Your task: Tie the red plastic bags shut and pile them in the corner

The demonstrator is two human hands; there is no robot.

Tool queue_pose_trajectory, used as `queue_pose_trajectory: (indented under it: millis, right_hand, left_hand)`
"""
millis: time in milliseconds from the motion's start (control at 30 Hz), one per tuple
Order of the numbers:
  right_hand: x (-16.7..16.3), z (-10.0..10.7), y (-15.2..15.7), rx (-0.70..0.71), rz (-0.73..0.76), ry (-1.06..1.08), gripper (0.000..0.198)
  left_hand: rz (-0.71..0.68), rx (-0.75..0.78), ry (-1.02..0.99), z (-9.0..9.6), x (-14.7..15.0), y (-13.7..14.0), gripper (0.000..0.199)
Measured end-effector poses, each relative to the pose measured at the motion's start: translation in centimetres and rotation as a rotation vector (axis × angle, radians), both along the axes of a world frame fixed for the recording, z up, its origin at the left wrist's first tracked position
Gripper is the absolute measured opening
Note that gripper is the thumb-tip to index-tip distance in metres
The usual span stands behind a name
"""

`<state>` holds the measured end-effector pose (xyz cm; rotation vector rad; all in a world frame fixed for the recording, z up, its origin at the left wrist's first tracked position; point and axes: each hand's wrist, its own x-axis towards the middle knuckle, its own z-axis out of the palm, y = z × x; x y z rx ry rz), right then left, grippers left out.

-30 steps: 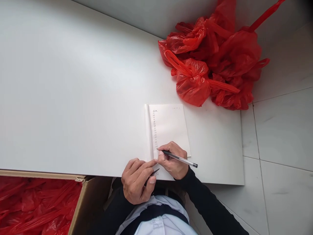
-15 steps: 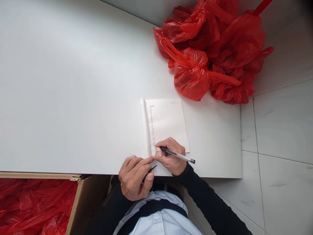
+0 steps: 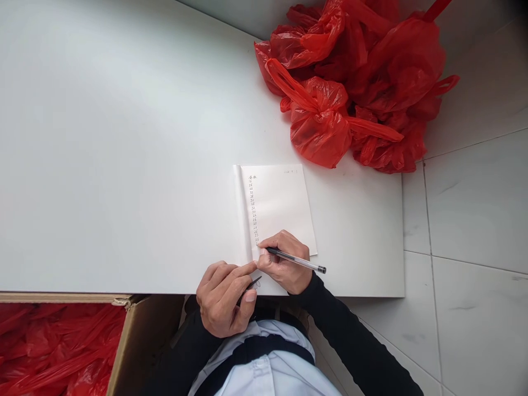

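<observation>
An open notepad lies on the white table near its front edge. A column of handwritten numbers runs down the left side of its page. My right hand grips a clear-barrelled pen with a black cap end, its tip at the bottom of the column. Beside it, my left hand rests at the notepad's lower edge, index finger stretched towards the pen hand. Between its thumb and curled fingers sits a thin dark pointed object, mostly hidden, whose kind I cannot make out.
Several red plastic bags, some knotted, are heaped at the table's back right, against the wall. Below the table's front left stands a cardboard box full of red plastic bags. Tiled floor lies to the right.
Another pen mark shows at the bottom of the number column. The whole view has shifted slightly; both hands keep their grips and nearly the same places.
</observation>
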<state>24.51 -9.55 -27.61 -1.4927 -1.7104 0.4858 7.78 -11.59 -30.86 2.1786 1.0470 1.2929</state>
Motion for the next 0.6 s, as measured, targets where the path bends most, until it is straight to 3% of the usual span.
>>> queue_pose_trajectory:
  millis: [600]
  right_hand:
    - [0.12,0.10,-0.15,-0.040,-0.071,0.047,0.015]
  left_hand:
    - [0.013,0.000,0.007,0.05,0.14,0.03,0.006]
